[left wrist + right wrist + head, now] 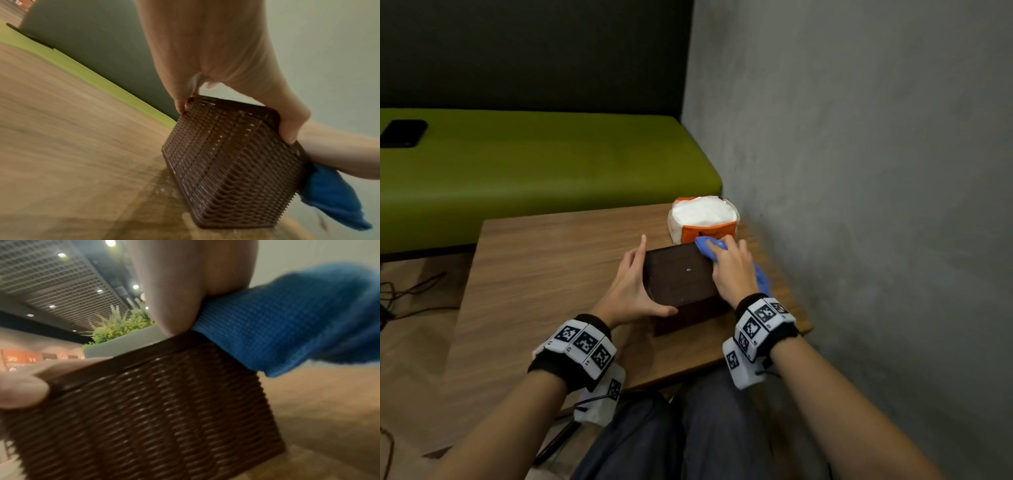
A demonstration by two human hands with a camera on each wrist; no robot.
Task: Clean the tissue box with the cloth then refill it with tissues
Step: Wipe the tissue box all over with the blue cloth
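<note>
A dark brown woven tissue box point(681, 277) stands on the wooden table point(544, 274), its flat upper face showing. My left hand point(631, 284) grips its left side, thumb hooked round the near corner, index finger pointing up beside the far corner. In the left wrist view the left hand point(216, 56) clamps the box point(226, 162) along its top edge. My right hand point(732, 270) holds a blue cloth point(705, 245) pressed on the box's far right corner. The right wrist view shows the cloth point(277, 324) draped over the box point(144, 418). An opened orange pack of white tissues point(703, 214) sits just behind.
A grey wall point(859, 171) runs close along the table's right edge. A green bench point(534, 164) lies behind the table with a black phone point(402, 133) on it. Cables point(407, 291) trail on the floor at the left.
</note>
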